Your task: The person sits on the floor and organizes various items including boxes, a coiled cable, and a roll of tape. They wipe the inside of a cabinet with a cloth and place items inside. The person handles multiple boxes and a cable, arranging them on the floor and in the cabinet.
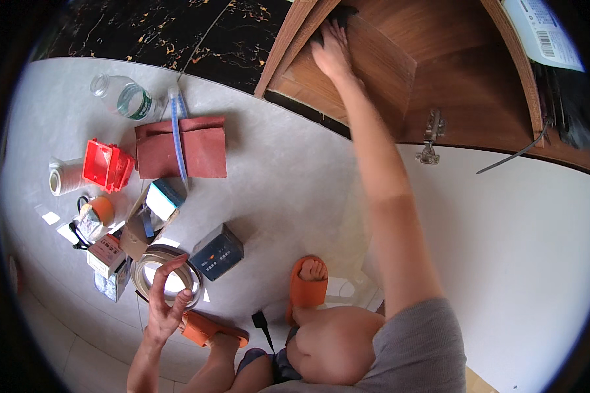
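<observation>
My right hand reaches deep into the open wooden cabinet, laid over a dark object at its far left corner. The fingertips are partly lost against that object, so whether they grip it cannot be told. My left hand hovers at the lower left with thumb and forefinger apart and nothing between them. Beneath and behind it on the floor lies a coil of pale edging strip. A dark printed box stands just right of the coil.
Across the tiled floor lie red sandpaper, blue-marked clear tubes, a plastic bottle, red plastic boxes, a white roll and an open carton. A white cabinet door hangs open at right, near a metal hinge and grey cable.
</observation>
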